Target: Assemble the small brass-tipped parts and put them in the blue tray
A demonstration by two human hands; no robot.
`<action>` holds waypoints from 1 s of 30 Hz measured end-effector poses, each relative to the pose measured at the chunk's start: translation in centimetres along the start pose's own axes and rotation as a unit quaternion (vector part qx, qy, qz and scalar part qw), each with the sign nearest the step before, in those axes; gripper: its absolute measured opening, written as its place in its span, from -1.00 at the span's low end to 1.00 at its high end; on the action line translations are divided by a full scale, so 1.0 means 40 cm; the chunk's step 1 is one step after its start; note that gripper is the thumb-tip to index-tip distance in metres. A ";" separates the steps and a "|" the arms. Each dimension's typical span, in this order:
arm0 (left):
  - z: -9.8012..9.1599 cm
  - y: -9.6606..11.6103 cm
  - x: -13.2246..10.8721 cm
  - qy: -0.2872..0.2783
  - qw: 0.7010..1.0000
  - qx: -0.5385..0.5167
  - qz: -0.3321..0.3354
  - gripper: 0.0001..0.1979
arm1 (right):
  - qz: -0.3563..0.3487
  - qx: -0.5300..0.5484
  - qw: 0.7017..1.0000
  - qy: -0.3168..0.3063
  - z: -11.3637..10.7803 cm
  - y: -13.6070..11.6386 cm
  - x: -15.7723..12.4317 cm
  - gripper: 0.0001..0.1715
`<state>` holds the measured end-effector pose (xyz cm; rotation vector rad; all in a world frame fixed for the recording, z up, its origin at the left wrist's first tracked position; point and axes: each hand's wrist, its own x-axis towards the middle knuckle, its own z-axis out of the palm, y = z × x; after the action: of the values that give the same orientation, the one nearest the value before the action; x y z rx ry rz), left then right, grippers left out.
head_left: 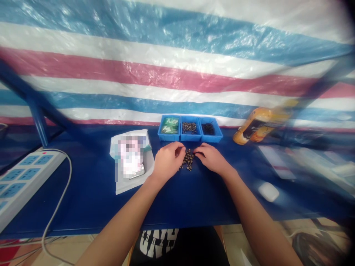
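A small heap of bronze-coloured metal pieces (189, 162), screw-like in shape, lies on the blue table between my hands. My left hand (167, 159) is at the heap's left side with fingers and thumb pinched together; anything between them is hidden. On the right side, my right hand (211, 158) has its thumb and fingertips close together at the heap's edge, and I cannot make out what they hold. Just beyond stand three joined blue bins: the left bin (160, 137) has green and white pieces, the middle bin (190, 138) similar metal pieces, the right bin (213, 139) black screw-like pieces.
Left of my hands, a phone (134, 162), partly blurred out, lies on a white plastic bag (124, 187). A power strip (30, 177) with a cable (65, 184) occupies the left edge. Orange bottles (251, 125), flat packets (277, 162) and a white case (268, 191) are to the right.
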<state>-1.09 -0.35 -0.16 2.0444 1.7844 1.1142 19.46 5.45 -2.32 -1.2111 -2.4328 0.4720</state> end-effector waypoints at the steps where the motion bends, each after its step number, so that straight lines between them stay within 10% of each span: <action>1: 0.000 0.000 0.000 0.000 1.000 0.001 0.001 -0.85 | 0.003 -0.001 1.000 0.004 0.001 0.002 0.000 -0.75; 20: -0.010 0.011 -0.004 -0.099 0.990 -0.077 0.064 -0.73 | 0.016 0.346 0.935 0.072 -0.041 -0.073 -0.001 -0.76; 30: -0.016 0.025 0.000 -0.072 0.990 -0.116 0.048 -0.75 | 0.016 0.353 0.934 -0.059 -0.045 -0.082 -0.001 -0.59</action>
<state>-0.75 -0.79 0.87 2.0314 1.4312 1.1107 18.09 3.79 0.73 -0.9118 -2.0230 1.3193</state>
